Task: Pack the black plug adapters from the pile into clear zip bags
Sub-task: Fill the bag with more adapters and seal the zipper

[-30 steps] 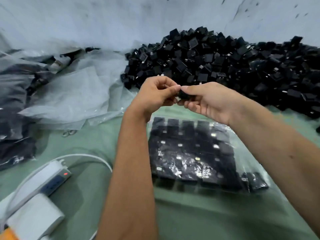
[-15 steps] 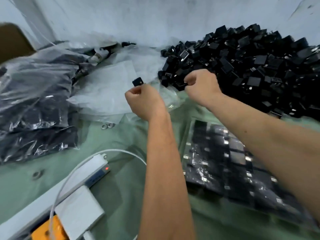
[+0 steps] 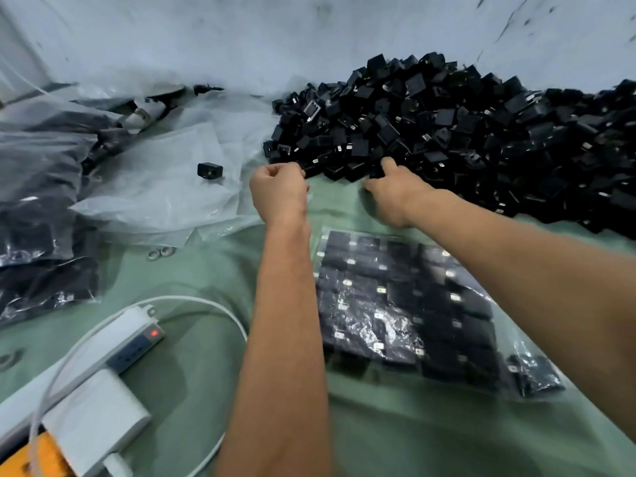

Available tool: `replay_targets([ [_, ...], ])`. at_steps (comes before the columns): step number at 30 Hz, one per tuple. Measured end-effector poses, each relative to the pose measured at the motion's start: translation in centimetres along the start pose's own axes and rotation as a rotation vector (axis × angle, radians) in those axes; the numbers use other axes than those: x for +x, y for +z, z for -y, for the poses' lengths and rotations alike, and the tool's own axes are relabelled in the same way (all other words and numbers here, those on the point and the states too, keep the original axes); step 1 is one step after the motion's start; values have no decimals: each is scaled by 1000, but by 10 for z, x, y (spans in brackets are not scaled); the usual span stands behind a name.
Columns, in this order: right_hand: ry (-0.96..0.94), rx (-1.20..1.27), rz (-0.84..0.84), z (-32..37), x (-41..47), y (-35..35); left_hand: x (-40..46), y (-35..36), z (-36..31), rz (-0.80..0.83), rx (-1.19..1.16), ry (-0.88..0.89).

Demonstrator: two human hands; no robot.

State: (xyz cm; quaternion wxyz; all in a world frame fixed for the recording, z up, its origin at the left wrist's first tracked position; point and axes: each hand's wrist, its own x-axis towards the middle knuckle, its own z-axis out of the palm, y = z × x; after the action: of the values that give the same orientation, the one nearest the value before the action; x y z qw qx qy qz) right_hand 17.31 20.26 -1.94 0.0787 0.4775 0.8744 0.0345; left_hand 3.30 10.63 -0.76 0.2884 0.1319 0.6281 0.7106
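A large pile of black plug adapters (image 3: 447, 125) lies at the back right against the wall. My right hand (image 3: 395, 194) reaches into the pile's front edge, thumb and fingers closing round one adapter (image 3: 377, 172). My left hand (image 3: 278, 191) hovers just left of the pile in a fist, with nothing visible in it. A single black adapter (image 3: 210, 170) lies on the stack of empty clear zip bags (image 3: 165, 194) to the left. A filled clear zip bag (image 3: 395, 304) with rows of adapters lies flat between my forearms.
More filled bags (image 3: 34, 218) are heaped at the far left. A white power strip (image 3: 130, 342) with a lit red switch, its cable and a white block (image 3: 93, 432) sit at the lower left. Two small metal washers (image 3: 160, 253) lie on the green mat.
The adapter my left hand was holding now lies on the empty bags. My left hand has moved right towards the pile. My right hand has dropped to the pile's front edge.
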Motion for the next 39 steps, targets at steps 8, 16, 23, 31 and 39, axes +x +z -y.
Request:
replay_targets([
  [8, 72, 184, -176, 3, -9, 1, 3, 3, 2, 45, 24, 12],
  [16, -13, 49, 45, 3, 1, 7, 5, 4, 5, 71, 22, 6],
  [23, -89, 209, 33, 3, -4, -2, 6, 5, 5, 75, 27, 7],
  [31, 47, 307, -184, -21, -24, -8, 4, 9, 5, 101, 36, 10],
  [39, -224, 279, -18, -14, -30, -3, 0, 13, 6, 121, 73, 14],
])
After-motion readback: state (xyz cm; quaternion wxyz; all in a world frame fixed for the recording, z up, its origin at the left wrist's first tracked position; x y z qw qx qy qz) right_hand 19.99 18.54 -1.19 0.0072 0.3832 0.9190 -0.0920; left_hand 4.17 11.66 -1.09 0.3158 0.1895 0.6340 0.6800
